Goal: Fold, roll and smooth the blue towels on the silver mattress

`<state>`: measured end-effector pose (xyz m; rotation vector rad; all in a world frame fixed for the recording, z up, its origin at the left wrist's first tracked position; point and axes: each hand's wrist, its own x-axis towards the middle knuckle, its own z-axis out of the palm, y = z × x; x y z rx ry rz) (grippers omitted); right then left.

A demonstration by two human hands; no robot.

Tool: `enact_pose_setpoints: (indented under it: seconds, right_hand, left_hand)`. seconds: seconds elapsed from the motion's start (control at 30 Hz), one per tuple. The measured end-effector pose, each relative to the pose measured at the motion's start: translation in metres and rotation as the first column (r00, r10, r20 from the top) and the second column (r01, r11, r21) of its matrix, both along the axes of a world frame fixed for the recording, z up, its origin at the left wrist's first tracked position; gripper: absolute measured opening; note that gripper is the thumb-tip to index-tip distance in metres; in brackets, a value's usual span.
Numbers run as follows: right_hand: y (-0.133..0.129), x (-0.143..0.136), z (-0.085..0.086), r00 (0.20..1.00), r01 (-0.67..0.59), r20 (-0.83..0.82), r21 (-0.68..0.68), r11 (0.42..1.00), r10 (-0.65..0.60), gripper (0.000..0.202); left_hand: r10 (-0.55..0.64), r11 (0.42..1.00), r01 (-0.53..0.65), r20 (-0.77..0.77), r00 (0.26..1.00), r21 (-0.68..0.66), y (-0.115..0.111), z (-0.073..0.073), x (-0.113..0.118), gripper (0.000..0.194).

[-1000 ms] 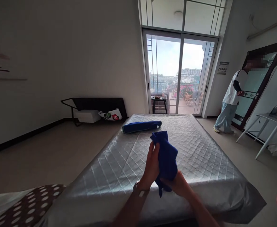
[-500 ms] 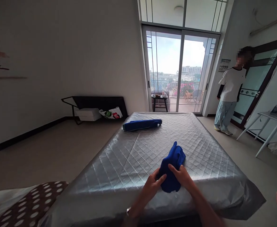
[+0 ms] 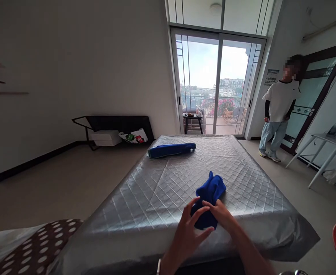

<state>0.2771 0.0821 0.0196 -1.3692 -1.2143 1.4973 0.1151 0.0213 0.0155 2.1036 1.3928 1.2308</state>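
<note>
1. My left hand (image 3: 189, 233) hovers open, fingers spread, grip wide, just beside the blue cloth (image 3: 209, 200).
2. That bunched cloth lies on the bed (image 3: 145, 198), near its front edge.
3. My right hand (image 3: 223, 217) rests on it, grip loose.

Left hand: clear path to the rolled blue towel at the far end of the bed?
Probably yes: nothing lies between the left hand and the rolled blue towel on the quilted silver bed cover. It is open, beside the crumpled blue cloth; the stretch looks long.

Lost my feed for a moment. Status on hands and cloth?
Left hand open, fingers spread, at blue cloth. Right hand resting on it. Cloth bunched on silver bed cover. Nothing blocking.
</note>
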Motion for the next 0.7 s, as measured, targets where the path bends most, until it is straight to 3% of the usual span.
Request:
enact_pose_setpoints:
  seconds: [0.07,0.17,0.3,0.4,0.47,0.57,0.63,0.7]
  right_hand:
    - [0.000,-0.002,0.000,1.000,-0.002,-0.025,-0.027,1.000,0.002,0.051]
    - [0.001,-0.004,0.000,0.997,0.011,-0.082,-0.051,0.999,-0.015,0.047]
    - [0.001,-0.005,0.005,0.971,-0.006,-0.238,-0.153,0.988,-0.031,0.038]
    - [0.000,-0.001,0.010,0.945,-0.124,-0.323,-0.175,0.977,0.062,0.032]
    - [-0.001,0.002,0.012,0.927,-0.194,-0.352,-0.155,0.969,0.129,0.031]
    - [-0.004,0.005,0.013,0.890,-0.277,-0.398,-0.083,0.957,0.223,0.036]
    - [-0.007,0.003,0.015,0.879,-0.306,-0.381,0.006,0.952,0.285,0.041]
    - [-0.010,-0.001,0.019,0.897,-0.313,-0.293,0.109,0.943,0.332,0.046]
  left_hand:
    - [-0.009,0.998,0.019,-0.153,0.988,0.058,-0.004,-0.003,0.005,0.053]
    - [0.014,0.995,0.005,-0.188,0.982,0.102,-0.002,-0.006,0.008,0.042]
    - [0.008,0.995,-0.007,-0.018,1.000,0.103,0.006,-0.008,0.004,0.013]
    - [0.084,0.996,-0.084,0.215,0.973,-0.009,0.012,-0.007,-0.001,0.026]
    - [0.191,0.976,-0.133,0.388,0.902,-0.171,0.015,-0.005,-0.004,0.039]
    - [0.363,0.909,-0.122,0.611,0.704,-0.399,0.018,0.001,-0.009,0.055]
    - [0.410,0.886,-0.057,0.719,0.561,-0.460,0.018,0.005,-0.010,0.059]
    - [0.415,0.884,-0.012,0.773,0.479,-0.468,0.017,0.007,-0.009,0.058]
